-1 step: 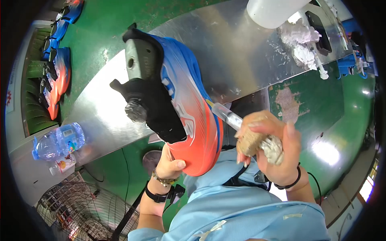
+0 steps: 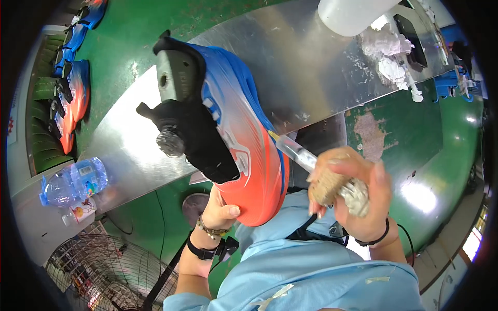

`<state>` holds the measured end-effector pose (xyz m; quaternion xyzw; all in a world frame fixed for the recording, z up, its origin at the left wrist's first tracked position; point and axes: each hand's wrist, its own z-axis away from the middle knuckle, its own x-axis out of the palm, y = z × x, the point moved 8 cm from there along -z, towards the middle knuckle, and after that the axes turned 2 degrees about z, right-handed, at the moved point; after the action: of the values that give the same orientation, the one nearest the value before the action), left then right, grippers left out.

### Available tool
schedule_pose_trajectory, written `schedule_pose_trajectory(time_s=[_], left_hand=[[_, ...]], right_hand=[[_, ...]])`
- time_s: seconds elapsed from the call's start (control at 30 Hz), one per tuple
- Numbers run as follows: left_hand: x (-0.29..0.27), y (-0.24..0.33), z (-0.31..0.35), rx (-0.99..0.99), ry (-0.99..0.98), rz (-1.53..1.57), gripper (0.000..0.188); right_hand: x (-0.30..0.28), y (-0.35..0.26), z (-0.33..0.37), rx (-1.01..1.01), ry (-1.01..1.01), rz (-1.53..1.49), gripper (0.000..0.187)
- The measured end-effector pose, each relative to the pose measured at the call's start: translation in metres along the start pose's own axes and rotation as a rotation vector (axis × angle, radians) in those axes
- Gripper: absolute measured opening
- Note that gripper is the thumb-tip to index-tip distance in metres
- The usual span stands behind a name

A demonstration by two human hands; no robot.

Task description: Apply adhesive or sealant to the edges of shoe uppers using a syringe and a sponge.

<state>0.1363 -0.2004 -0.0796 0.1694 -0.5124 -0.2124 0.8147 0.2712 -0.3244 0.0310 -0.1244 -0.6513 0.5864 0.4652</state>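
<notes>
A running shoe (image 2: 236, 119), blue at the heel fading to orange at the toe, is held up with a grey shoe last (image 2: 179, 78) inside and its black tongue folded out. My left hand (image 2: 220, 212) is closed round its toe end. My right hand (image 2: 355, 192) is closed on a clear syringe (image 2: 296, 153) whose yellow tip meets the seam between upper and sole. The same hand also grips a tan, rough-looking block (image 2: 328, 186) and a whitish crumpled lump (image 2: 355, 198). Part of the syringe is hidden by my fingers.
Behind the shoe runs a metal table (image 2: 295, 67). At its far right are a white container (image 2: 353, 15), white crumpled material (image 2: 386, 49) and a black tray-like object (image 2: 411, 41). Left are a water bottle (image 2: 75, 181), several shoes (image 2: 75, 101) and a wire-caged fan (image 2: 111, 269).
The shoe has shifted slightly left. My right hand has moved a little right and down, and the syringe tip still meets the shoe's seam.
</notes>
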Motion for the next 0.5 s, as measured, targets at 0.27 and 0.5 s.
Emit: schedule_pose_trajectory(time_s=[0.27,0.5], left_hand=[[0.04,-0.031,-0.042,-0.103,-0.246,0.289,0.085],[0.084,-0.032,-0.093,-0.024,-0.294,0.313,0.086]], right_hand=[[-0.006,-0.06,0.034,-0.055,-0.075,0.104,0.043],[-0.02,-0.071,0.042,0.048,0.017,0.239,0.047]])
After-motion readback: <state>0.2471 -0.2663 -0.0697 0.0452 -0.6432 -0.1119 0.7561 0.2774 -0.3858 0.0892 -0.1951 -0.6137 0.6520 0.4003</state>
